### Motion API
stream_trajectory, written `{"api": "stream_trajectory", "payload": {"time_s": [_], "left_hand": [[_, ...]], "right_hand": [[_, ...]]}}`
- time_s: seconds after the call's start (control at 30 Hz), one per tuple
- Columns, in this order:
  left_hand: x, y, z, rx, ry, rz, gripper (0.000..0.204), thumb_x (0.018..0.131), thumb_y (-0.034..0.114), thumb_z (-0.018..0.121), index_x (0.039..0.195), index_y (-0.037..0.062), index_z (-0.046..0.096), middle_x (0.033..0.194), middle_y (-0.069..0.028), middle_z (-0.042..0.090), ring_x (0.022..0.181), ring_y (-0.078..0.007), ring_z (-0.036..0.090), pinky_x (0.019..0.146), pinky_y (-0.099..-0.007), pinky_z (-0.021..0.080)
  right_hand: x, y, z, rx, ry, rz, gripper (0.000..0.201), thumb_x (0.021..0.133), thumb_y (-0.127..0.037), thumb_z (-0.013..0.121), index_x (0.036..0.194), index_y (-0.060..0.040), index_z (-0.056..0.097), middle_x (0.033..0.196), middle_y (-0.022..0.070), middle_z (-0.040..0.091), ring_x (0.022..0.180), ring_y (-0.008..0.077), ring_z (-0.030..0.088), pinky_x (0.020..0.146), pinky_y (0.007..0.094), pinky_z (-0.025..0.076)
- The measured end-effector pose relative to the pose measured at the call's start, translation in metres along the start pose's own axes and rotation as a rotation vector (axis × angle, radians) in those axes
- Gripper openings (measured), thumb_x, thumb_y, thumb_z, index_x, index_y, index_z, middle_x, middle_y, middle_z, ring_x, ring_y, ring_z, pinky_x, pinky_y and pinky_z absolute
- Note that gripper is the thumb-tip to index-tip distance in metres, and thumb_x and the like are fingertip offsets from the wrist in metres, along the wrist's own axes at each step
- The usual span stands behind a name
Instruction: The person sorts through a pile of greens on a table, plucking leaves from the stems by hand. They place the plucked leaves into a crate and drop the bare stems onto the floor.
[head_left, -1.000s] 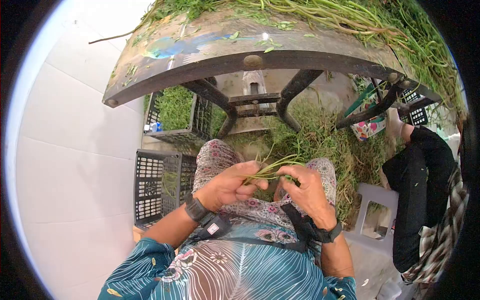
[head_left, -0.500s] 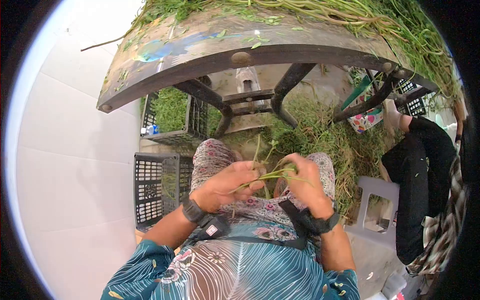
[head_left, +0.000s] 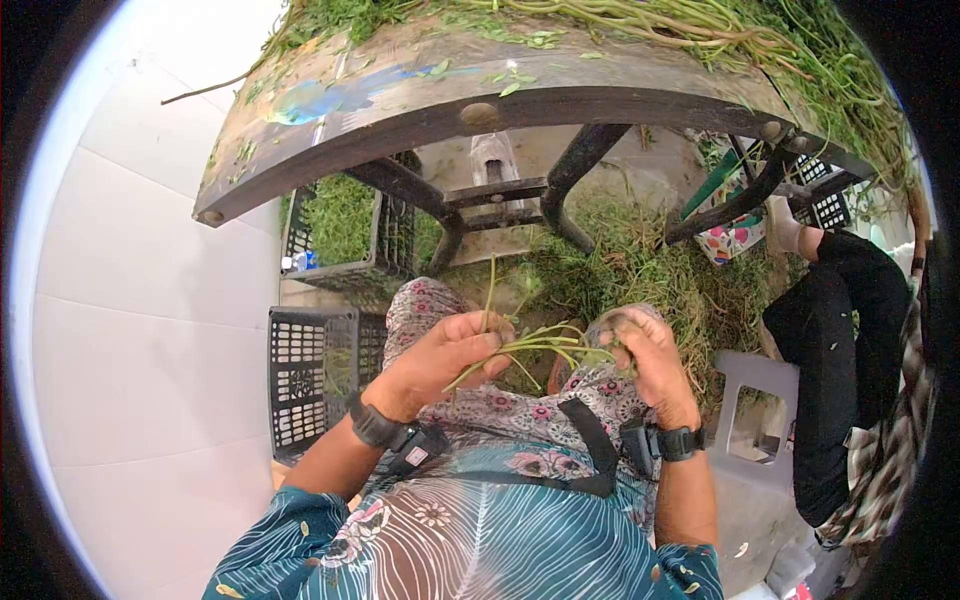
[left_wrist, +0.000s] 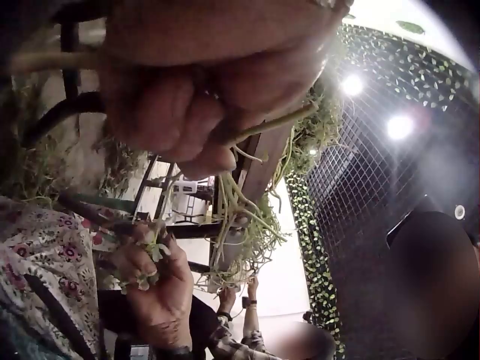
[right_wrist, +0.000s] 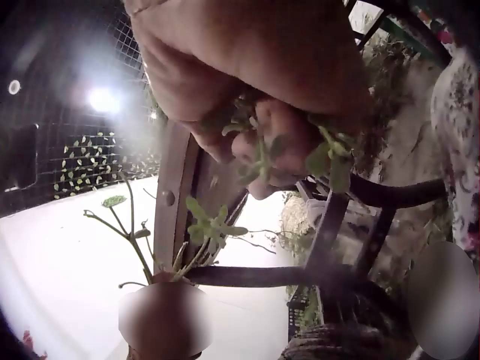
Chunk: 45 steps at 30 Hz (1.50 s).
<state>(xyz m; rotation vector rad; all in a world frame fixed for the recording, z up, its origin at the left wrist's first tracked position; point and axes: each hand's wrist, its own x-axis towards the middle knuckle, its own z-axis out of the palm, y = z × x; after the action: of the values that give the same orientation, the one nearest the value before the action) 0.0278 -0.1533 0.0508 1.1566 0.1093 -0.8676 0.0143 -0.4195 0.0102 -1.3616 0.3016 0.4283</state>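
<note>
Over the lap, my left hand (head_left: 455, 350) grips a small bunch of thin green stems (head_left: 545, 343), some sticking out to the right and one pointing up. Bare stems jut past its curled fingers in the left wrist view. My right hand (head_left: 648, 362) is just off the right ends of these stems, above the right knee. Small leafy sprigs (right_wrist: 330, 161) poke out between the curled fingers of the right hand (right_wrist: 255, 67) in the right wrist view. There, the left hand is blurred, with leafy stem tips rising from it.
A worn wooden table (head_left: 340, 165) bears heaped greens (head_left: 850, 80). Underneath are dark metal legs and a crate of leaves (head_left: 345, 215). Another black crate (head_left: 300, 385) stands at left. Stems litter the floor (head_left: 650, 260). A seated person (head_left: 850, 330) and grey stool (head_left: 735, 375) are at right.
My right hand was close to the left hand at the stems; it has moved away to the right and turned. The left hand has shifted slightly left, still holding the bunch.
</note>
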Motion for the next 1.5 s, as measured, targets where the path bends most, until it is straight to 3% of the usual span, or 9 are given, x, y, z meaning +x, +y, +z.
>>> {"api": "stream_trajectory", "payload": {"time_s": [0.23,0.43,0.53,0.63,0.77,1.07,1.2,1.3,1.5], "left_hand": [[-0.001,0.004,0.004,0.013,0.009,0.030,0.019,0.090,0.019,0.051,0.102,0.0052,0.053,0.070,0.0013,0.052,0.051,-0.0022,0.039,0.043,-0.0155,0.029],[-0.003,0.004,0.002,0.113,-0.083,0.014,0.018,0.090,0.018,0.051,0.101,0.0042,0.054,0.070,0.0030,0.052,0.052,-0.0017,0.039,0.044,-0.0157,0.029],[0.003,-0.007,0.005,0.089,-0.154,-0.007,0.018,0.090,0.017,0.050,0.102,0.0038,0.055,0.070,0.0034,0.053,0.052,-0.0012,0.040,0.044,-0.0160,0.030],[-0.001,-0.002,0.012,0.023,-0.180,-0.026,0.019,0.090,0.016,0.050,0.103,0.0037,0.054,0.070,0.0034,0.052,0.052,-0.0011,0.040,0.045,-0.0159,0.030],[0.002,0.004,0.010,-0.001,-0.062,0.068,0.015,0.091,0.016,0.049,0.098,0.0039,0.053,0.067,0.0012,0.051,0.050,-0.0049,0.041,0.045,-0.0181,0.032],[0.020,-0.004,0.011,0.229,0.003,0.165,0.017,0.093,0.017,0.044,0.101,0.0037,0.052,0.068,0.0009,0.052,0.051,-0.0063,0.046,0.045,-0.0195,0.036],[0.022,-0.005,0.015,0.328,0.037,0.184,0.018,0.092,0.016,0.044,0.101,0.0036,0.054,0.068,0.0024,0.052,0.051,-0.0041,0.046,0.045,-0.0189,0.036],[0.023,-0.003,0.018,0.494,0.056,0.169,0.017,0.091,0.016,0.045,0.093,0.0044,0.058,0.064,0.0045,0.051,0.051,-0.0027,0.044,0.045,-0.0188,0.035],[0.021,-0.003,0.023,0.697,0.090,0.195,0.018,0.086,0.013,0.047,0.079,0.0030,0.059,0.058,0.0043,0.050,0.050,-0.0039,0.043,0.046,-0.0219,0.035]], "right_hand": [[-0.010,-0.013,0.021,-0.493,-0.144,-0.101,0.022,0.081,-0.014,0.056,0.096,0.0020,0.061,0.081,0.0041,0.064,0.073,0.0106,0.056,0.067,0.0265,0.046],[0.000,0.001,0.020,-0.527,-0.031,-0.204,0.022,0.079,-0.012,0.054,0.095,-0.0006,0.062,0.079,0.0053,0.063,0.070,0.0100,0.055,0.059,0.0247,0.044],[0.006,0.001,0.019,-0.175,0.080,-0.020,0.021,0.079,-0.013,0.052,0.095,-0.0020,0.061,0.076,0.0033,0.060,0.062,0.0090,0.051,0.053,0.0220,0.040],[0.014,-0.003,-0.003,0.311,0.228,-0.055,0.017,0.080,-0.011,0.051,0.093,-0.0039,0.059,0.073,0.0009,0.056,0.055,0.0080,0.047,0.049,0.0192,0.037],[0.004,-0.004,-0.039,0.623,0.298,-0.109,0.017,0.083,-0.011,0.049,0.099,-0.0062,0.050,0.079,0.0051,0.052,0.052,0.0079,0.038,0.046,0.0200,0.033],[-0.017,-0.005,-0.048,0.694,0.224,-0.173,0.019,0.081,-0.003,0.050,0.100,-0.0048,0.051,0.079,0.0069,0.054,0.056,0.0086,0.044,0.046,0.0171,0.036],[-0.024,-0.024,-0.019,0.515,0.137,-0.159,0.013,0.082,-0.009,0.058,0.094,-0.0073,0.055,0.070,0.0019,0.053,0.051,0.0062,0.043,0.043,0.0172,0.035],[-0.025,-0.036,0.002,-0.017,0.138,-0.134,0.018,0.081,-0.012,0.059,0.097,-0.0024,0.059,0.075,0.0033,0.059,0.064,0.0079,0.052,0.053,0.0198,0.040],[-0.020,-0.042,0.032,-0.672,0.028,-0.399,0.023,0.076,-0.017,0.060,0.093,-0.0010,0.061,0.080,0.0147,0.063,0.072,0.0239,0.060,0.067,0.0326,0.047]]}}
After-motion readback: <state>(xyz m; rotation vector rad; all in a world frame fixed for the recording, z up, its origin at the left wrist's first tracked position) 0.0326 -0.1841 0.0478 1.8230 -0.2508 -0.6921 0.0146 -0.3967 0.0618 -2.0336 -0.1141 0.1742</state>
